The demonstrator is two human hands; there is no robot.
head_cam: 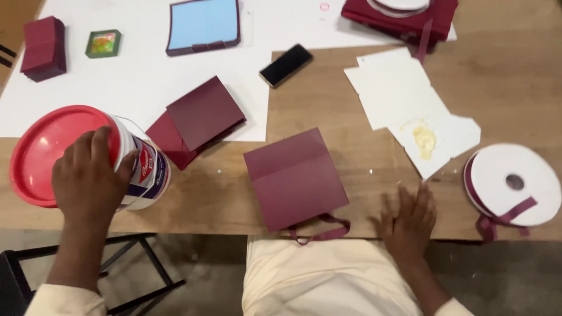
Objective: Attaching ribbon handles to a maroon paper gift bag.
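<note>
**Glue tub tipped at the worktop's near-left edge**

Glue tub [93,157], white with a red lid, lies tilted on its side near the front-left edge of the wooden worktop [503,76], lid facing left. The left hand [88,175] is clamped over its upper side, fingers curled around the rim. Behind it a white sheet [134,76] covers the far-left surface, carrying one stack of maroon cards [44,48], one small green box [103,43] and one blue-lined open box [204,24]. Two overlapping maroon covers [196,120] straddle the sheet's front edge. One black phone [285,65] lies beyond. At centre one maroon folded cover [295,177] sits at the near edge, its ribbon loop hanging over. Bare wood lies either side of it. The right hand [410,225] rests flat, fingers spread, holding nothing, by the near edge. Behind it lie white card pieces [398,93], one smeared yellow. One ribbon spool [515,184] sits far right.
</note>
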